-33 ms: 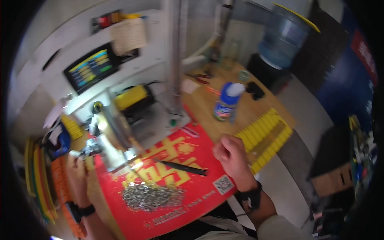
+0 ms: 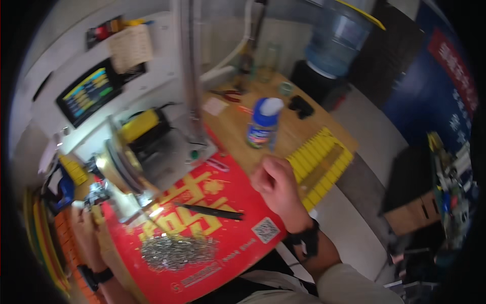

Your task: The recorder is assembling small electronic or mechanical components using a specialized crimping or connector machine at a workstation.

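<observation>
My right hand (image 2: 277,186) is curled into a fist above the right edge of the red mat (image 2: 235,177), beside a yellow slotted tray (image 2: 306,188). Whatever its fingers may hold is hidden. At the left, my left hand (image 2: 85,228) is raised next to the metal front parts of a bench machine (image 2: 167,157); its fingers are blurred, and contact with the machine cannot be made out. Between my hands lies a heap of small shiny metal pieces (image 2: 174,252) on the mat. A slim black tool (image 2: 212,211), perhaps tweezers, rests behind the heap.
A spray can with a blue cap (image 2: 261,124) stands behind my right hand. Red-handled pliers (image 2: 228,95) and a black object (image 2: 301,107) lie farther back. An orange rack (image 2: 65,235) lines the left edge. The machine carries a lit screen (image 2: 88,92); a water bottle (image 2: 336,40) stands beyond.
The whole scene has shifted left in the view, as the head turned a little right. My right hand stays fisted, and my left hand stays by the machine.
</observation>
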The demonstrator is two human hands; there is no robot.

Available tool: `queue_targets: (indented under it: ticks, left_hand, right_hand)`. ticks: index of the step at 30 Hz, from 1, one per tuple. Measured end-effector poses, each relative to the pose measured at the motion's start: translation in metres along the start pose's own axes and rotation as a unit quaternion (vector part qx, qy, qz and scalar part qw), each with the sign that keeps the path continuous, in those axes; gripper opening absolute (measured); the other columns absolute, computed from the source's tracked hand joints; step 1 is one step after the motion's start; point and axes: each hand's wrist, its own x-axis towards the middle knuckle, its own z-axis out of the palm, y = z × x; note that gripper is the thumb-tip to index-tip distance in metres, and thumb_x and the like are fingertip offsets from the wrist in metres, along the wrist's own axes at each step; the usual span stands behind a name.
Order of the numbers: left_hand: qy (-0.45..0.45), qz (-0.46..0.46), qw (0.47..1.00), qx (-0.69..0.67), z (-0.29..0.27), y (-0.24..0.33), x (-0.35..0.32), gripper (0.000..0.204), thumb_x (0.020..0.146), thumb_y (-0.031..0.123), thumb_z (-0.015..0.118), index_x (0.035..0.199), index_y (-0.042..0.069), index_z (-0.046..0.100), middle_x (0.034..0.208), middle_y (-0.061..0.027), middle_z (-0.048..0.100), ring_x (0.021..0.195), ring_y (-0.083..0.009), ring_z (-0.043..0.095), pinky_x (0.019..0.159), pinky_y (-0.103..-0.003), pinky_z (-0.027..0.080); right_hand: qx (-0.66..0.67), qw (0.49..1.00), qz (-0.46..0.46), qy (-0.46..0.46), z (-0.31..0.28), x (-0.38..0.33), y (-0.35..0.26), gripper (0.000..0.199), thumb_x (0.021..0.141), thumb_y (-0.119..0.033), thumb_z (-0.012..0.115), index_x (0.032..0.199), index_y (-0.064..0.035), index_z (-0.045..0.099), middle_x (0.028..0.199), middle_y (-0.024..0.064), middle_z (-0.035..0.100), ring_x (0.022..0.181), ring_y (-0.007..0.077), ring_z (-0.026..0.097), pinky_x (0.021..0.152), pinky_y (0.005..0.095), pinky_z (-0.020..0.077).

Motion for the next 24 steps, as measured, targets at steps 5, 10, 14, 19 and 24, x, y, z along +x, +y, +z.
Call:
queue_targets:
  ticks: [5,10,14,19,24]
  left_hand:
    - [-0.024,0.001,0.997,-0.079,0.044,-0.001,0.005,0.02,0.111,0.019,0.047,0.119,0.007,0.06,0.09,0.0068,0.049,0.074,-0.0014,0.042,0.061,-0.022,0.034]
    - [0.014,0.012,0.999,-0.049,0.061,-0.004,-0.002,0.016,0.113,0.017,0.046,0.109,0.007,0.058,0.079,0.0046,0.045,0.063,-0.0021,0.04,0.055,-0.022,0.033]
    - [0.028,0.006,0.999,-0.039,0.058,0.005,-0.012,0.015,0.113,0.018,0.048,0.109,0.007,0.058,0.079,0.0048,0.044,0.063,-0.0016,0.04,0.055,-0.022,0.033]
    - [0.04,0.009,0.998,-0.038,0.056,-0.008,-0.01,0.016,0.113,0.019,0.05,0.111,0.006,0.06,0.077,0.0052,0.044,0.062,-0.0012,0.04,0.053,-0.022,0.031]
    - [0.058,0.017,0.998,-0.013,0.059,-0.018,-0.006,0.016,0.113,0.018,0.05,0.11,0.006,0.061,0.079,0.0062,0.044,0.064,-0.0014,0.036,0.054,-0.023,0.027]
  right_hand:
    - [-0.094,0.984,-0.153,0.01,0.001,0.035,-0.047,0.034,0.103,-0.024,0.058,0.079,-0.0004,0.061,0.067,0.0019,0.053,0.059,0.0075,0.038,0.057,0.0268,0.0294]
    - [-0.258,0.925,-0.276,0.026,0.0,0.043,-0.016,0.029,0.099,-0.021,0.061,0.078,-0.0012,0.06,0.068,0.0024,0.057,0.06,0.0091,0.045,0.057,0.0268,0.0323]
    - [-0.339,0.854,-0.395,-0.005,0.004,0.039,0.001,0.028,0.094,-0.017,0.063,0.073,-0.0006,0.057,0.061,0.0052,0.05,0.052,0.0146,0.044,0.049,0.0319,0.0305]
    - [-0.347,0.842,-0.411,-0.028,0.003,0.04,0.009,0.021,0.085,-0.01,0.07,0.07,-0.0035,0.058,0.057,0.0035,0.043,0.045,0.017,0.041,0.046,0.0321,0.0308]
    - [-0.329,0.838,-0.432,-0.053,0.003,0.039,0.009,0.022,0.09,-0.014,0.067,0.072,-0.0027,0.058,0.057,0.0035,0.044,0.046,0.0165,0.041,0.046,0.0325,0.0295]
